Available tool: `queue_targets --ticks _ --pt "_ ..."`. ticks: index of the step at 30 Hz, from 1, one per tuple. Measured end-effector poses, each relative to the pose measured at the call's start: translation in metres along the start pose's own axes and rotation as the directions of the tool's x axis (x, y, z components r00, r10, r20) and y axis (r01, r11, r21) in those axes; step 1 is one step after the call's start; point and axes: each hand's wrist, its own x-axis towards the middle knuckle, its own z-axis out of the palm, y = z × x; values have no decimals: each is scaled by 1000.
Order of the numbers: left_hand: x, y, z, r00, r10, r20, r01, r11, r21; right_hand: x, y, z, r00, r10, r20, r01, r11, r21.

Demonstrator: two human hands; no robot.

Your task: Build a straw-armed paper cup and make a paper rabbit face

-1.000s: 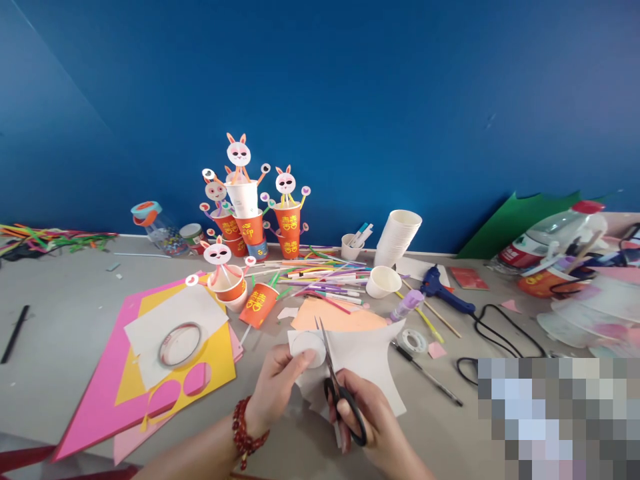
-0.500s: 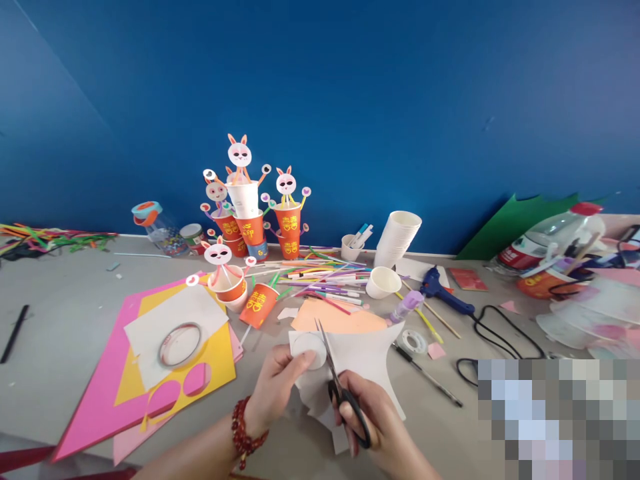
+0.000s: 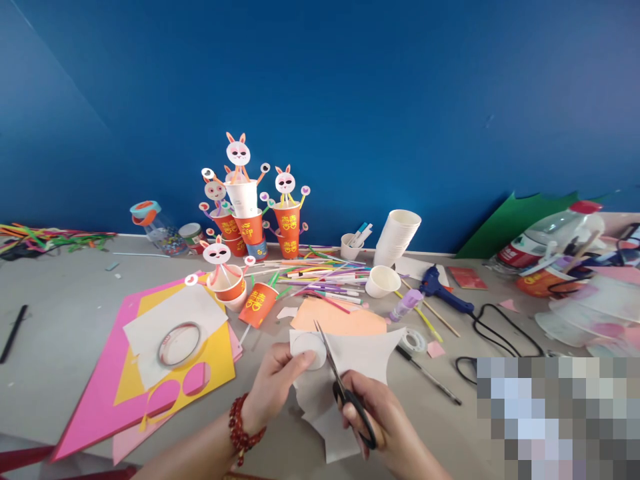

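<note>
My left hand (image 3: 280, 377), with a red bead bracelet at the wrist, pinches a piece of white paper together with a white paper disc (image 3: 311, 347) between thumb and fingers. In my right hand (image 3: 373, 407) are black-handled scissors (image 3: 331, 363), blades pointing up and left beside the disc's right edge. The blades look nearly closed. Around and below them spreads the larger white paper sheet (image 3: 365, 353), with curved cut edges. Under its far side lies an orange paper sheet (image 3: 340, 317).
Paper cups with rabbit faces (image 3: 250, 227) stand by the wall. At left, a tape ring (image 3: 179, 345) rests on white, yellow and pink paper. Felt pens (image 3: 325, 277) lie behind my hands. A blue glue gun (image 3: 443, 292) and a black pen (image 3: 430, 375) are at right.
My right hand and the scissors have shifted slightly right and down, and the handles have come closer together. The white paper below has shifted. My left hand keeps its pinch.
</note>
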Motion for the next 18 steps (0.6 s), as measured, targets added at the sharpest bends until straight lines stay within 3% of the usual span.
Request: queue_targets --ticks 18 --pt "2 5 -2 1000 13 22 -14 999 50 -4 -4 -3 999 48 12 -49 998 29"
